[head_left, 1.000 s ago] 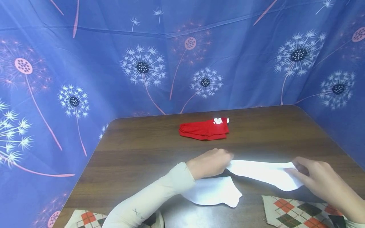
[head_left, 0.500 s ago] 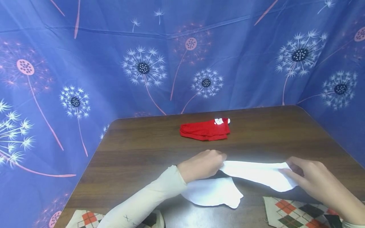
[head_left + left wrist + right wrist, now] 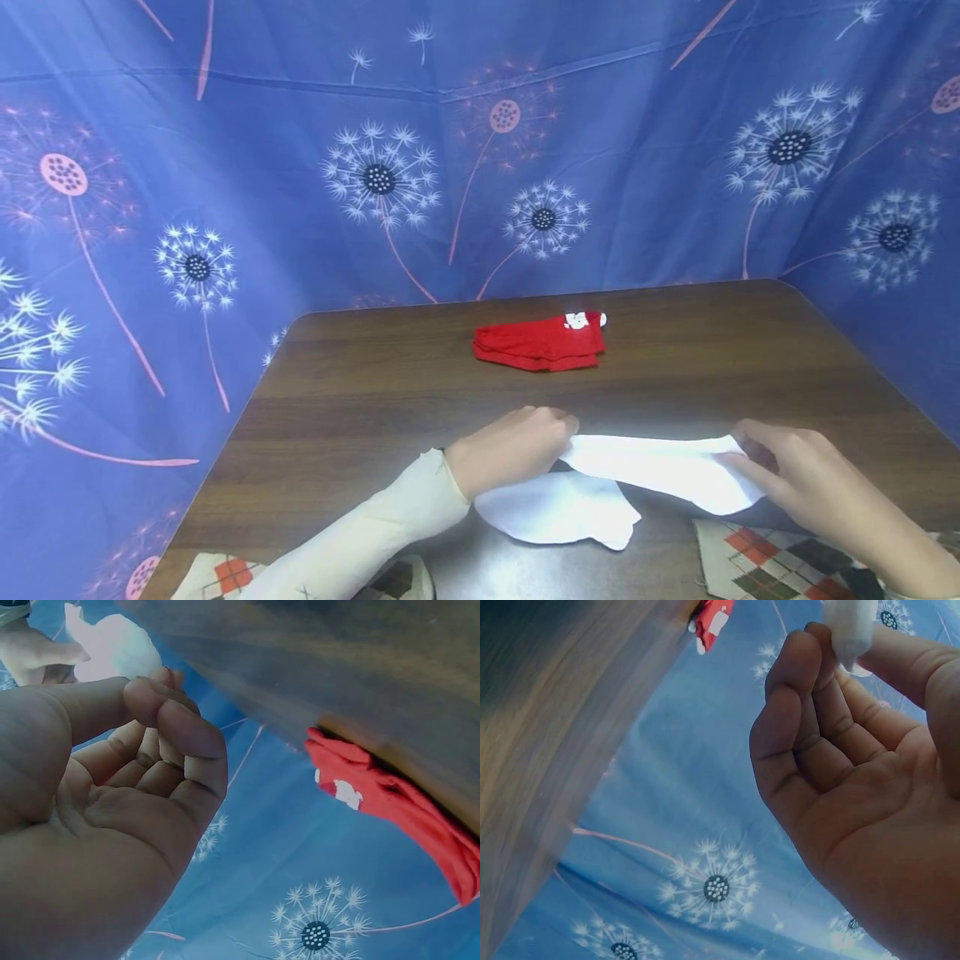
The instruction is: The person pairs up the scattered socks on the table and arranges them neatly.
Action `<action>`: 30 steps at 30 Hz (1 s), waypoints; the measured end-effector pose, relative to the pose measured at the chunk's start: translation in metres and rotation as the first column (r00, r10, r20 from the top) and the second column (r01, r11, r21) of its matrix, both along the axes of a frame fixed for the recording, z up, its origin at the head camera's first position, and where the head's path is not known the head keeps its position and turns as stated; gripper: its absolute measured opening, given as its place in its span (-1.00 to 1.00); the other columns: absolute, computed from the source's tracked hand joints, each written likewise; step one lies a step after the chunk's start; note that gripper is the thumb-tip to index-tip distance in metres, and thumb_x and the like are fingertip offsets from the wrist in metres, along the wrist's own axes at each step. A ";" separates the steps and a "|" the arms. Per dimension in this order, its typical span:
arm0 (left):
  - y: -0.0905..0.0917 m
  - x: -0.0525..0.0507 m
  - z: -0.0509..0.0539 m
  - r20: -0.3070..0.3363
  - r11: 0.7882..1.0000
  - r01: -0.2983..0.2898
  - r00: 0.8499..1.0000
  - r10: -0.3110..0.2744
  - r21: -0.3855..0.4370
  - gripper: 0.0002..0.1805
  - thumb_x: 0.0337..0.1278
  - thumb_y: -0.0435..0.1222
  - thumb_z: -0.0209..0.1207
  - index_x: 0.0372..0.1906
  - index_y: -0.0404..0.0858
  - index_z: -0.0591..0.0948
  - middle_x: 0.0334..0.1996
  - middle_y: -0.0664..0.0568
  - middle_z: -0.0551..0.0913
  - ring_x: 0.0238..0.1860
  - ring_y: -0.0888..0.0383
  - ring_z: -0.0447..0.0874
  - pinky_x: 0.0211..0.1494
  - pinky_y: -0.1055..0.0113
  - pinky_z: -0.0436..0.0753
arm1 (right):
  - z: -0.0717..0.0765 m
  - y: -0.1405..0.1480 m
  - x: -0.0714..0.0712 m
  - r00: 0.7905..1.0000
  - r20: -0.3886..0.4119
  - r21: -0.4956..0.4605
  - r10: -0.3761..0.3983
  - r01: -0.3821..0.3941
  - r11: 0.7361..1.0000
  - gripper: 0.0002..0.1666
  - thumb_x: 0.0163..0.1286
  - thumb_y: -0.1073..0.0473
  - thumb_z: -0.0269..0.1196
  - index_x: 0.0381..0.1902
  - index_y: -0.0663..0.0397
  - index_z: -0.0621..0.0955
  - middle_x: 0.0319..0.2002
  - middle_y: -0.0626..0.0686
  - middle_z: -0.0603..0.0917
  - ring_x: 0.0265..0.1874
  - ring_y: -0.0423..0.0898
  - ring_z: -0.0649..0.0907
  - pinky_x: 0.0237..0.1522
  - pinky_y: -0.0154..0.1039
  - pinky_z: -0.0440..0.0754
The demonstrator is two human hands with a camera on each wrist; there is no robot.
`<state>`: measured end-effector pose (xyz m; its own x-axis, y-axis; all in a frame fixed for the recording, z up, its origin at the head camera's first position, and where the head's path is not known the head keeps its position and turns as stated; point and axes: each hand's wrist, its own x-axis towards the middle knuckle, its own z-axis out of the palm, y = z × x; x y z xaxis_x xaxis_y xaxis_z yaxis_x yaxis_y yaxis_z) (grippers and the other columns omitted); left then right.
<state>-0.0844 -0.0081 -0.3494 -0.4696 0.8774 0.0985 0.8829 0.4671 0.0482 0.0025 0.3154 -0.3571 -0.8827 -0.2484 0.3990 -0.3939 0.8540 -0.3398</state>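
A white sock [image 3: 652,467] is stretched between my two hands, just above the table. My left hand [image 3: 513,450] pinches its left end with thumb and fingertips. At the other end, my right hand [image 3: 795,471] pinches the sock between thumb and fingers. A second white sock [image 3: 558,508] lies flat on the table, below and partly behind the held one. In the left wrist view the held sock [image 3: 120,646] shows beyond the curled fingers. The right wrist view shows a bit of white fabric [image 3: 851,630] at the thumb and fingertips.
A pair of red socks [image 3: 540,342] with a white patch lies at the back of the wooden table [image 3: 360,392]. Argyle socks lie at the front: one argyle sock [image 3: 757,554] at right, another argyle piece [image 3: 213,575] at left, partly under my left sleeve. A blue dandelion curtain [image 3: 450,167] hangs behind.
Both hands have shifted left and slightly nearer, carrying the stretched white sock with them. The sock on the table and the red pair stay where they were.
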 end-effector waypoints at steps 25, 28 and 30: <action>-0.041 0.018 -0.010 -0.066 0.998 0.027 0.997 -0.031 -0.062 -0.84 0.13 -0.50 0.20 -0.37 -0.16 0.61 -0.47 0.16 0.57 -0.57 0.33 0.51 -0.60 0.55 0.39 | -0.005 -0.029 0.003 0.989 0.038 -0.027 0.146 -0.145 0.989 -0.67 0.22 0.26 0.42 -0.44 -0.23 0.49 -0.64 -0.42 0.22 -0.68 -0.48 0.23 -0.61 -0.43 0.29; -0.048 0.022 -0.013 -0.071 0.997 0.036 0.997 -0.041 -0.066 -0.83 0.12 -0.49 0.22 -0.40 -0.14 0.63 -0.48 0.17 0.57 -0.56 0.34 0.51 -0.59 0.55 0.40 | -0.005 -0.035 0.001 0.983 0.028 -0.026 0.181 -0.180 0.983 -0.65 0.19 0.28 0.44 -0.44 -0.24 0.49 -0.63 -0.43 0.21 -0.67 -0.49 0.23 -0.62 -0.44 0.29; -0.053 0.024 -0.016 -0.068 0.997 0.039 0.997 -0.044 -0.063 -0.84 0.13 -0.47 0.23 -0.41 -0.13 0.63 -0.47 0.17 0.57 -0.55 0.36 0.50 -0.57 0.56 0.40 | -0.005 -0.039 -0.001 0.980 0.031 -0.025 0.197 -0.196 0.980 -0.64 0.18 0.29 0.45 -0.44 -0.24 0.50 -0.62 -0.44 0.21 -0.67 -0.49 0.23 -0.62 -0.45 0.30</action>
